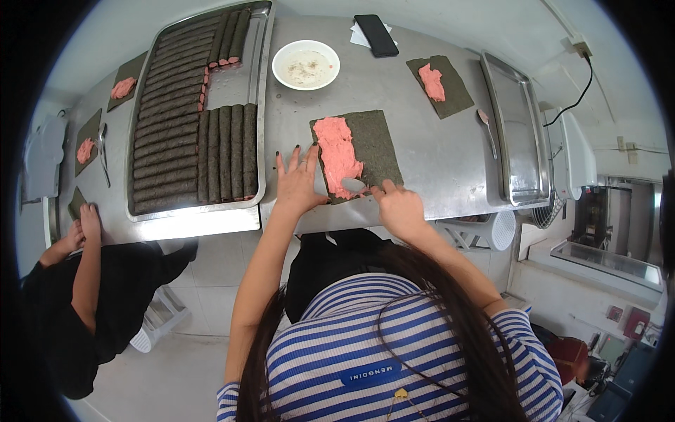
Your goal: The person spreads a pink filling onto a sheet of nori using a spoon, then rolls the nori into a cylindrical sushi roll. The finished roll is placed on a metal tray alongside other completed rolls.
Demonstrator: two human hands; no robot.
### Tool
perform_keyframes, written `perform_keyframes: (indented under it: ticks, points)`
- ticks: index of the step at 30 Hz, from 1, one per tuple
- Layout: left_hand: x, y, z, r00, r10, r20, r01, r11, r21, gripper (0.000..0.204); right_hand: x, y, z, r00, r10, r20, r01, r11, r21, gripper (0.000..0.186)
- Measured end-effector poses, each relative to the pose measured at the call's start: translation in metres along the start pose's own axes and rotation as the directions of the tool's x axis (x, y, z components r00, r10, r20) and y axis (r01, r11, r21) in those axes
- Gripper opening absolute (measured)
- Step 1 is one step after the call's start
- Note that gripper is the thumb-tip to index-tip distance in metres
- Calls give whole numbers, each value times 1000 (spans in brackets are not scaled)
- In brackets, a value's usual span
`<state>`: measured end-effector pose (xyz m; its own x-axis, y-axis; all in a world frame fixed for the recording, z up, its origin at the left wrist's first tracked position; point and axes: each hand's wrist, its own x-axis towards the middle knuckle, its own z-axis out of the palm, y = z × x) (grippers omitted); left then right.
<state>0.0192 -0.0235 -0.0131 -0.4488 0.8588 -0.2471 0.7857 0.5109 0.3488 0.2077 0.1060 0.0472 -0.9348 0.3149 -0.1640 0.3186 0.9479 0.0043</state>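
A dark green seaweed sheet (380, 144) lies on the steel table in front of me. Pink meat paste (337, 149) covers its left part in a thick band. My right hand (401, 211) is closed round the handle of a spoon, and the spoon's bowl (353, 185) rests on the paste near the sheet's front edge. With fingers spread, my left hand (298, 183) lies along the sheet's left edge, its fingertips on or beside that edge.
Left of me, a large metal tray (261, 141) holds rows of seaweed rolls. A white bowl (306, 65) of liquid, a phone (376, 35), another seaweed sheet with paste (453, 88), a second spoon (487, 132) and a metal tray (505, 119) stand around. Far left, a co-worker's hands (83, 228) handle a sheet.
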Motion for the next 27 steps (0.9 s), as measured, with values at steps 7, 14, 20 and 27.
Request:
perform_keyframes:
  ticks: [7,14,20,27]
  points:
    - [1,-1,-6,998,-11,63,10,1000,12,117,-11,-26,15,999,19,33,-18,999,-44,29]
    - [2,0,-8,998,-5,65,4,1000,14,115,-15,-41,20,999,10,37,-8,998,-62,29]
    - [1,0,-4,999,-11,34,12,1000,-9,115,-14,-48,17,998,24,57,-20,997,-78,23]
    - [1,3,-6,1000,-20,21,21,999,-28,115,-11,-10,-23,995,-101,6,101,994,-28,19]
